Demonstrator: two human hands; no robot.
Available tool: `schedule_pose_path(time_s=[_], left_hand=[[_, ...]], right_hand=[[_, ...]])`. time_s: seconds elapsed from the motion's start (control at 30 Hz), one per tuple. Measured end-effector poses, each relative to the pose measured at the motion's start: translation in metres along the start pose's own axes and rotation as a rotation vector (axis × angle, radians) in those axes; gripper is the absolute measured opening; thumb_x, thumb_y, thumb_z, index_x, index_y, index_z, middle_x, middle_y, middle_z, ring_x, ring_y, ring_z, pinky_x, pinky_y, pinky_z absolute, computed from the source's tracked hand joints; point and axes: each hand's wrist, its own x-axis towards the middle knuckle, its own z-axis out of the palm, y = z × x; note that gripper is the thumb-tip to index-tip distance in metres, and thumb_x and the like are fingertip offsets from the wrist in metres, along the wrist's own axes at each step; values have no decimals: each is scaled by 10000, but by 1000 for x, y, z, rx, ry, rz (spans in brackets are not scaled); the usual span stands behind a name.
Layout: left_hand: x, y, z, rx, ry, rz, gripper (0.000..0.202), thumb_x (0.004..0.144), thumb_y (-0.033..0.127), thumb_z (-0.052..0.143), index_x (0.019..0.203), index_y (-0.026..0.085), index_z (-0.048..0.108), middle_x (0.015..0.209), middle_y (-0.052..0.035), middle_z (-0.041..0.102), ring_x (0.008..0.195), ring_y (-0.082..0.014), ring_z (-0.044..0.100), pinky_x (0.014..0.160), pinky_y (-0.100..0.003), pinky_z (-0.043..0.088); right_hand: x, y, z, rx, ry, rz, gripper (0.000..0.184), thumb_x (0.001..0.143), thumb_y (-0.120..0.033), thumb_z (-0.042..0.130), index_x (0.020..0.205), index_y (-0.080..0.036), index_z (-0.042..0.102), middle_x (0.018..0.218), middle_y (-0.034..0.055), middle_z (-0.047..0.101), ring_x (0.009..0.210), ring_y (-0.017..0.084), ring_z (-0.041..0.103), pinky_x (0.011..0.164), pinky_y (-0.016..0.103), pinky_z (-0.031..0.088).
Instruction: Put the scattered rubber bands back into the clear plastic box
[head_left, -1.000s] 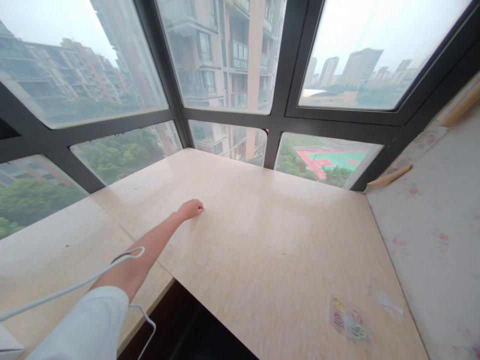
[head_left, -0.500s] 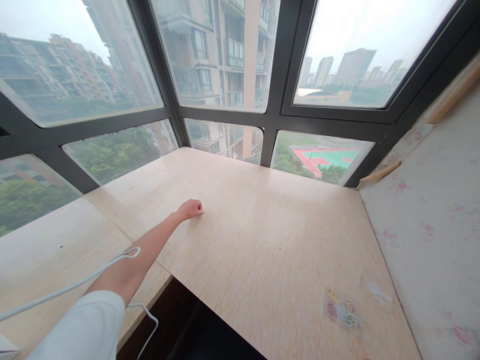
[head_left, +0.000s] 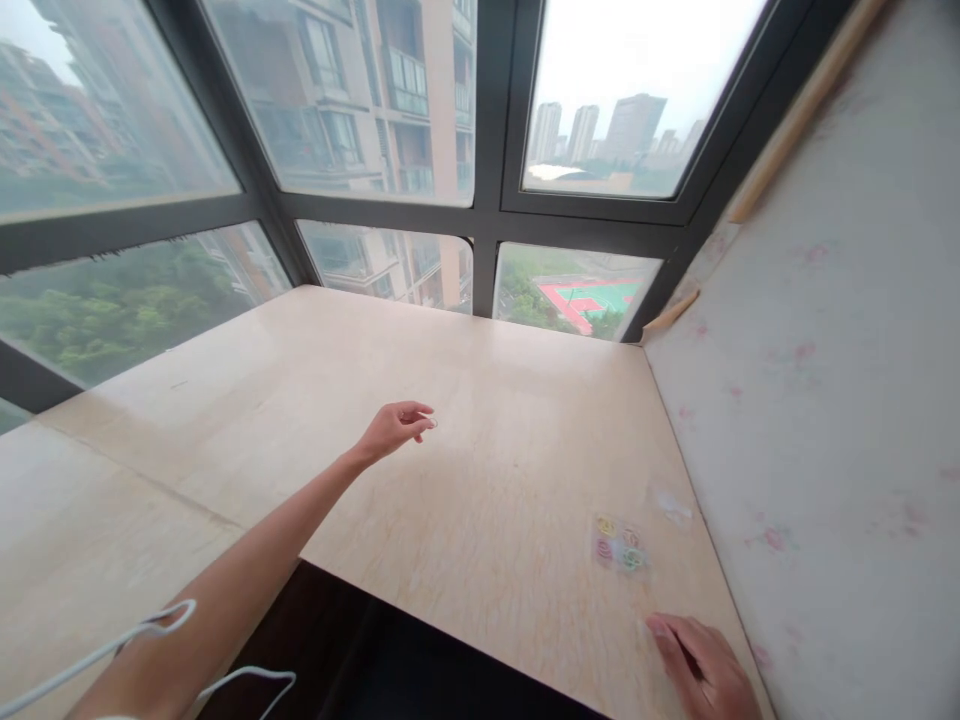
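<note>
My left hand reaches out over the middle of the pale countertop. Its thumb and fingers pinch a small pale ring, whose fine shape is hard to make out. At the lower right, my right hand is closed, thumb against fingers; what it holds, if anything, is too small to tell. Just beyond that hand lies a clear compartment box with yellow, pink, purple and green ring-like pieces. Its transparent lid appears to lie beside it, near the wall.
Dark-framed windows border the far and left edges of the counter. A flowered wall rises on the right. A white cable hangs across my left forearm. Below the counter's front edge is a dark gap.
My left hand has turned and loosened from a fist to a pinch that shows the small ring. My right hand has come into view at the lower right. The camera has swung right.
</note>
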Motion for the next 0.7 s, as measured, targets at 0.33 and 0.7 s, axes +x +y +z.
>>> schedule_pose_path(time_s=[0.33, 0.7], left_hand=[[-23, 56, 79, -169, -132, 132, 231, 740, 394, 685, 776, 167, 711, 705, -46, 707, 595, -151, 649, 564, -240, 521], [-64, 85, 186, -138, -406, 278, 231, 874, 353, 532, 788, 174, 650, 688, -25, 661, 614, -136, 604, 581, -240, 467]], right_hand=[[7, -21, -3, 7, -16, 48, 435, 946, -485, 409, 756, -193, 670, 729, 64, 667, 703, 209, 579, 668, 320, 457], [9, -25, -2, -45, 3, 65, 377, 975, -387, 401, 730, -194, 613, 676, 23, 613, 665, 182, 527, 664, 301, 375]])
